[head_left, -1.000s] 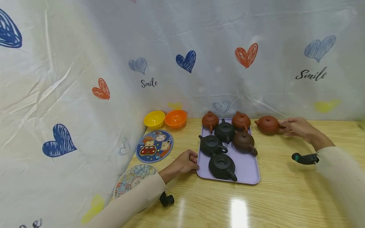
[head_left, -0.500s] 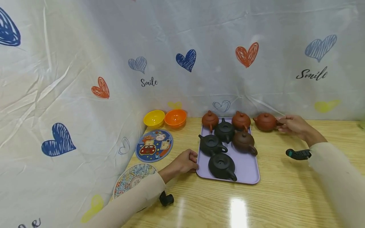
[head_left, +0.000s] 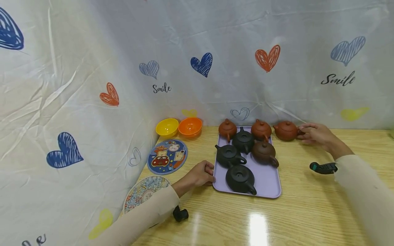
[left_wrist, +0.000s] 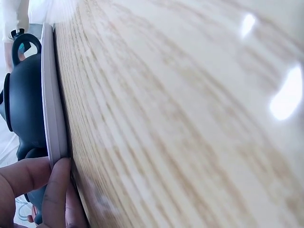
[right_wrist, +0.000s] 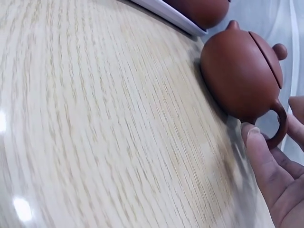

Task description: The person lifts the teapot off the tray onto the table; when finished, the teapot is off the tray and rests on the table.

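A lilac tray (head_left: 271, 184) carries three black-looking teapots (head_left: 240, 178) and reddish-brown ones (head_left: 261, 129), near yellow (head_left: 167, 127) and orange bowls (head_left: 190, 126).

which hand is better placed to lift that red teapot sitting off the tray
Right. The right hand already has its fingers at the handle of the red teapot, on the table right of the tray. The left hand grips the tray's left edge, far from it.
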Demonstrator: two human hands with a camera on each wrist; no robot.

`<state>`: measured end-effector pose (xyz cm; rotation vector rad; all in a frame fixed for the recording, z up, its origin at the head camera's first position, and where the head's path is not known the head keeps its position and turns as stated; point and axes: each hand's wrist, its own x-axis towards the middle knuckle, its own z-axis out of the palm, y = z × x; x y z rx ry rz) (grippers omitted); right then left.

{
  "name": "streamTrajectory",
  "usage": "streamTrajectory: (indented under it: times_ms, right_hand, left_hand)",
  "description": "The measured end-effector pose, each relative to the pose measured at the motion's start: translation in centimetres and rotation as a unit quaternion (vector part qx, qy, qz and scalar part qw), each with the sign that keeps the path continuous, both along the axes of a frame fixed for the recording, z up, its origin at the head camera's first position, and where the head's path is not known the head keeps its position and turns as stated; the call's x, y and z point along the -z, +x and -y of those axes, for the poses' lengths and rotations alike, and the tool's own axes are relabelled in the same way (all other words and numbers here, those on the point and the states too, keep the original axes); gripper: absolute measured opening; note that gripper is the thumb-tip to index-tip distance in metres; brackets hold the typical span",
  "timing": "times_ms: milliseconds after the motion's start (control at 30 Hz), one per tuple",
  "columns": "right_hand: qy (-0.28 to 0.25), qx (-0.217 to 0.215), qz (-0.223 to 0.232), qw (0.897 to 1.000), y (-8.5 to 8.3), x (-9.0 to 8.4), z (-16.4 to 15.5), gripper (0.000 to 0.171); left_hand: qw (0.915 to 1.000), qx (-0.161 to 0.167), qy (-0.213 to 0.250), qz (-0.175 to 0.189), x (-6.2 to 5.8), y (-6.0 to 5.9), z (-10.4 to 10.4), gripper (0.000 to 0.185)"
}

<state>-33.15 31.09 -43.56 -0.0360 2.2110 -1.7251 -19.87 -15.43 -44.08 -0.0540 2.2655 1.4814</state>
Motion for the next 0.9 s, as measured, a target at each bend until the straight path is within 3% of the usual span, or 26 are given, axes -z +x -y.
streamTrajectory:
  times_ms: [167,600,900]
  right_hand:
    - [0.020,0.009,-0.024,0.999,0.8,-0.2,-1.2,0.034]
    - [0.021,0.023,-0.081,0.996,3.4,-0.6,-3.3,0.012]
    - [0.037,-0.006,-0.108,0.993,6.0,-0.9,-2.1,0.015]
  left_hand:
    - [1.0000,0.001,-0.003,0.001,-0.2,0.0,-0.1,0.046]
    - [0.9999,0.011,-0.003,-0.011,0.1,0.0,0.3,0.048]
    - [0.9999,0.012,-0.009,-0.008,0.1,-0.1,0.2,0.048]
